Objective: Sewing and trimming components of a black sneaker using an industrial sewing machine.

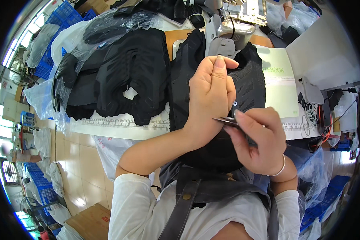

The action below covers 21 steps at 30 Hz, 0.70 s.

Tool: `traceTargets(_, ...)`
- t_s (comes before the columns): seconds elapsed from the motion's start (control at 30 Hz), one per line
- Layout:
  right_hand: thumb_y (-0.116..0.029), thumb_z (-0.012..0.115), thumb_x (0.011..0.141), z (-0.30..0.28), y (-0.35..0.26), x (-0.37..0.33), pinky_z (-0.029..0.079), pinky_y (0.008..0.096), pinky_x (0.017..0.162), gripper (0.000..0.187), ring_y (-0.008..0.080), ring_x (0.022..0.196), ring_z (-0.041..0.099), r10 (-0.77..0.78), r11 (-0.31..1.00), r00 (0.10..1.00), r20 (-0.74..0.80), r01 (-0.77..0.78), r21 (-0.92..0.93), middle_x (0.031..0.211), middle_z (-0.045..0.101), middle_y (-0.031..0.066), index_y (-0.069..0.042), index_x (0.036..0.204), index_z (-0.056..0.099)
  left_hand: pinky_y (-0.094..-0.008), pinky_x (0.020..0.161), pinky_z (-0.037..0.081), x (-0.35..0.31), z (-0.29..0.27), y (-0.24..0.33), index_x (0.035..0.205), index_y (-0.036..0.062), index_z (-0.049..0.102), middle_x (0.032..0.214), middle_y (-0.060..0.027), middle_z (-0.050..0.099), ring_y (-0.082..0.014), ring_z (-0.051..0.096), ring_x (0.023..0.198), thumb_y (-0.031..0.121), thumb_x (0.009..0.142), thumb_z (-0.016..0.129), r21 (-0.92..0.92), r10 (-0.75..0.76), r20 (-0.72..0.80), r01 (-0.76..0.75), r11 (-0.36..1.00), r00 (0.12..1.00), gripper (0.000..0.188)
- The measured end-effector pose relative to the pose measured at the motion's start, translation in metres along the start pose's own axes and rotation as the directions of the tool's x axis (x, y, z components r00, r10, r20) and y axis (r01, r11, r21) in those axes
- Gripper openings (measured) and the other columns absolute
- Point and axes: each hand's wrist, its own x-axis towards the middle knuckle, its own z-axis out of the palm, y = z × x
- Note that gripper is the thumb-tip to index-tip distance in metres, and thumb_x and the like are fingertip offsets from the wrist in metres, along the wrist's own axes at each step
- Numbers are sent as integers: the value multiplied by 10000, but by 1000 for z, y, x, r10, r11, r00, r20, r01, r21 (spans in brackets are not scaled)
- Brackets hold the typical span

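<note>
Gripping a tool (229,121), probably snips, the right hand (263,140) is holding its tip just beside the left hand (210,92). The left's thumb and forefinger are pinching; on what, cannot tell. Beyond both, the black piece (253,82) is lying by the machine (242,38). Judgement: thread-trimming may be proceeding; the next move is calling for a tip clear of skin. Leftward, black parts (148,56) are covering the table (148,134); rightward, a notebook (282,94) is lying; farther left, crates (64,15) are standing.

White table (124,133), ruler strip (148,125) along its near edge, black fabric pieces (148,72), 1 pale green booklet (282,96)
</note>
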Motion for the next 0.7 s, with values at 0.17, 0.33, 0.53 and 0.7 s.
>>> traceTargets(0.17, -7, 707, 605, -5, -3, -6, 360, 220, 422, 343, 150, 544, 486, -68, 996, 983, 174, 58, 62, 750, 557, 62, 10, 933, 607, -178, 329, 224, 2, 0, 3, 959, 25, 467, 460, 27, 363, -25, 274, 362, 247, 959, 323, 54, -47, -13, 48, 997, 999, 264)
traceTargets(0.33, -33, 691, 624, 4, 1, -6, 359, 222, 420, 337, 149, 540, 477, 29, 999, 999, -19, -29, 17, 741, 545, 60, 15, 946, 599, -181, 319, 221, 4, 0, 0, 953, 24, 468, 457, 28, 358, -26, 268, 354, 243, 957, 326, 78, -21, -20, 23, 997, 1000, 262)
traceTargets(0.53, -40, 730, 619, -1, 1, 3, 401, 258, 435, 379, 197, 565, 528, 69, 997, 996, 57, -70, 19, 766, 572, 94, -11, 960, 568, -179, 341, 235, 5, -2, 0, 958, 18, 470, 478, 28, 370, -26, 279, 372, 235, 956, 327, 48, -78, -28, 80, 996, 997, 260)
traceTargets(0.7, 21, 711, 620, 3, 0, 3, 439, 267, 464, 372, 215, 580, 557, 93, 984, 993, 71, -102, 144, 734, 570, 90, -17, 958, 560, -183, 338, 236, 6, -1, 1, 957, 20, 471, 474, 28, 358, -31, 275, 364, 238, 956, 329, 52, -43, -4, 43, 998, 999, 260)
